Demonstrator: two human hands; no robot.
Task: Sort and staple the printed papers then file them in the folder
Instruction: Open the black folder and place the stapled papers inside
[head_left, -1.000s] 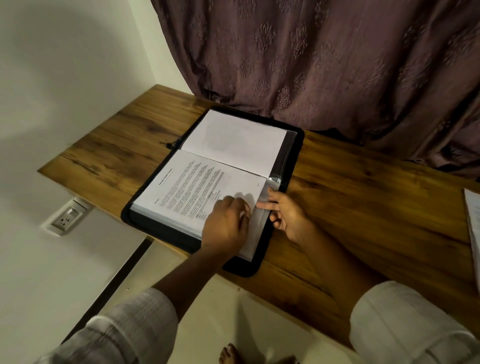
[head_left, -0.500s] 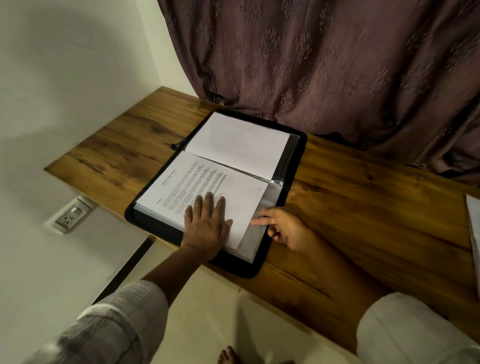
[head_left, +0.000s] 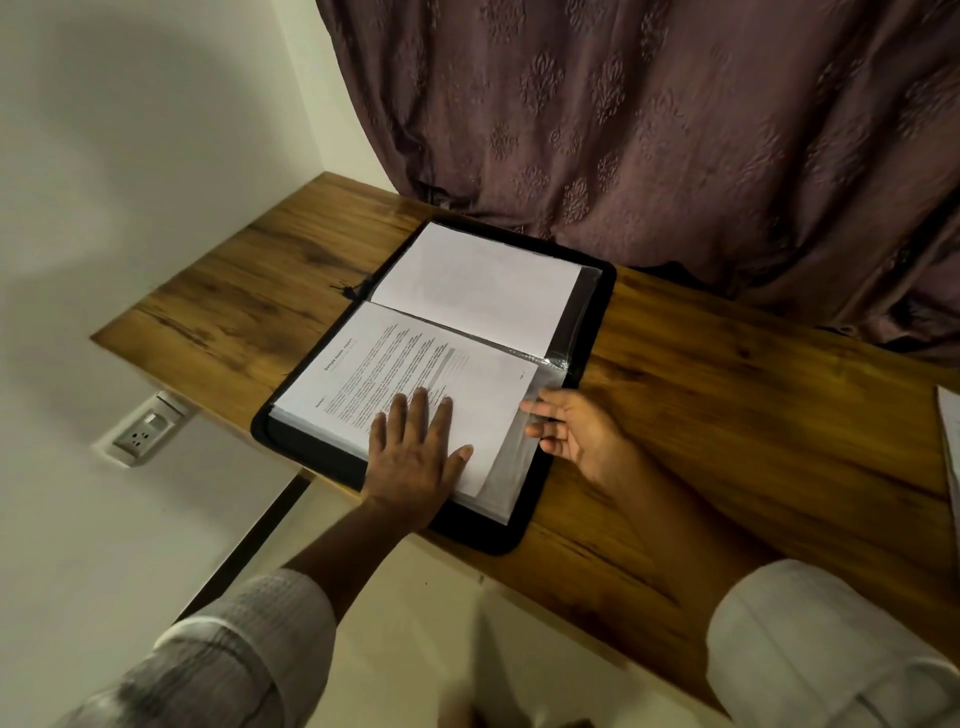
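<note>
A wooden desk (head_left: 701, 415) runs along a wall beneath a dark patterned curtain (head_left: 649, 130). On the desk, towards its left end, lies a black zip folder (head_left: 597, 332), opened flat. Its far half shows a blank white sheet (head_left: 478, 286) behind plastic. Its near half holds the printed papers (head_left: 415, 364), a page of small text with a title and a grey table, sitting in a clear sleeve (head_left: 519, 457) whose open edge lies on the right.

The left hand (head_left: 415, 457) rests flat on the printed page, fingers spread and straight, gripping nothing, simply pressing down. The right hand (head_left: 571, 431) lies at the sleeve's right edge, fingers loosely extended, fingertips touching the plastic; whether it pinches the sleeve cannot be told.

The papers appear nearly filed. To finish well, the flat hand should hold the stack steady while the other smooths the sleeve closed, keeping corners uncreased. More paper (head_left: 950, 441) shows at the desk's far right edge.
</note>
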